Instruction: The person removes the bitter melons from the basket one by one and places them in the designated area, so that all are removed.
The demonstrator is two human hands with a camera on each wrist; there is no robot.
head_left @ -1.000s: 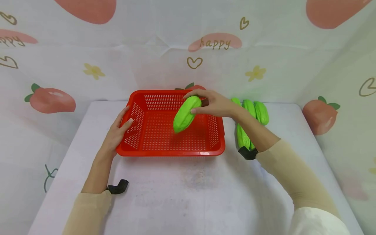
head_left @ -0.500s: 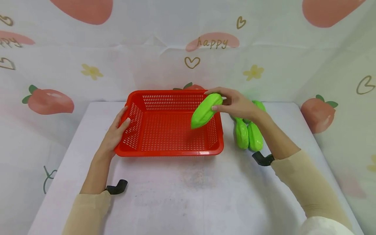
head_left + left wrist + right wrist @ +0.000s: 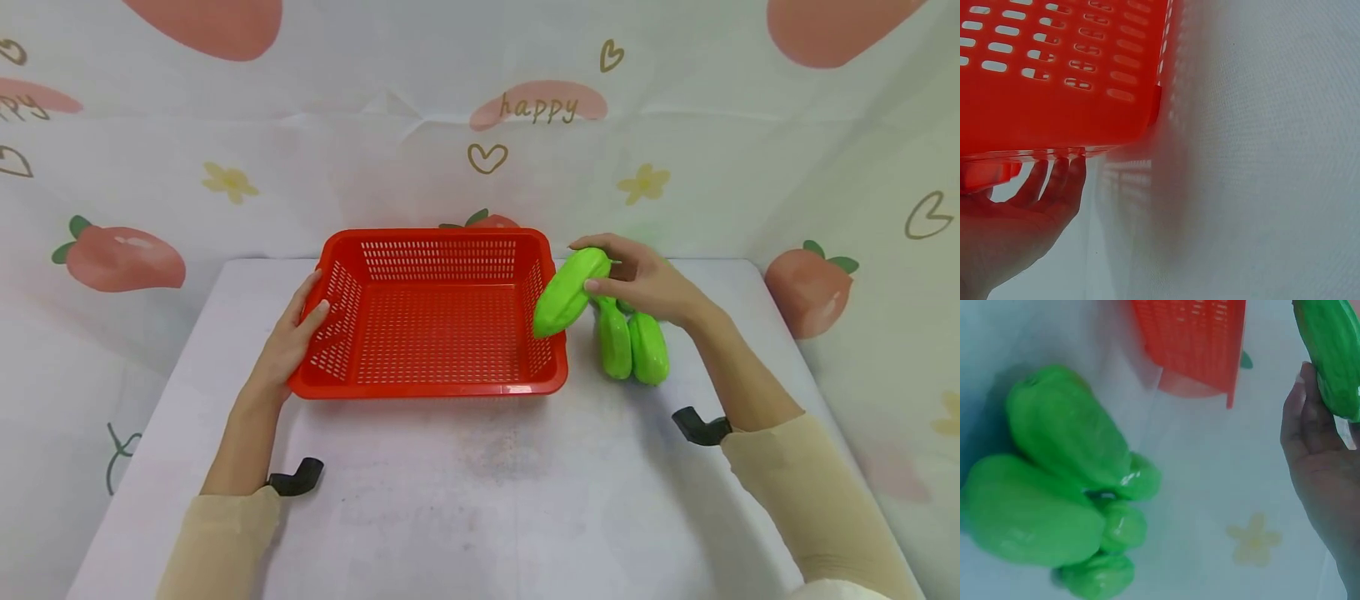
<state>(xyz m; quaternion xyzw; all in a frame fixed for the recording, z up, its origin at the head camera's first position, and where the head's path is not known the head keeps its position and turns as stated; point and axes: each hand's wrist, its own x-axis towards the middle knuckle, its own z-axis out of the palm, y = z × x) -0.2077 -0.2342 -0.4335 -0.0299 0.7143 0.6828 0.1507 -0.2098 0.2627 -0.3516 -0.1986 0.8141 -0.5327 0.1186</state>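
Observation:
In the head view my left hand grips the left rim of a red slotted plastic basket. The thumb lies over the rim and the fingers are along the outside wall, as the left wrist view also shows. My right hand pinches a bright green, ridged, elongated gourd between thumb and fingers. This gourd is tilted, its lower tip overlapping the basket's right rim. Several more green gourds lie to the right of the basket, partly hidden by the right hand. In the right wrist view they sit close together.
Everything stands on a table with a white cover. Behind it hangs a white cloth printed with fruit, flowers and hearts. Black wrist mounts sit by both sleeves. The basket's floor shows bare red mesh.
My right hand has moved right with the gourd, from over the middle of the basket to its right rim. My left hand stays on the left rim.

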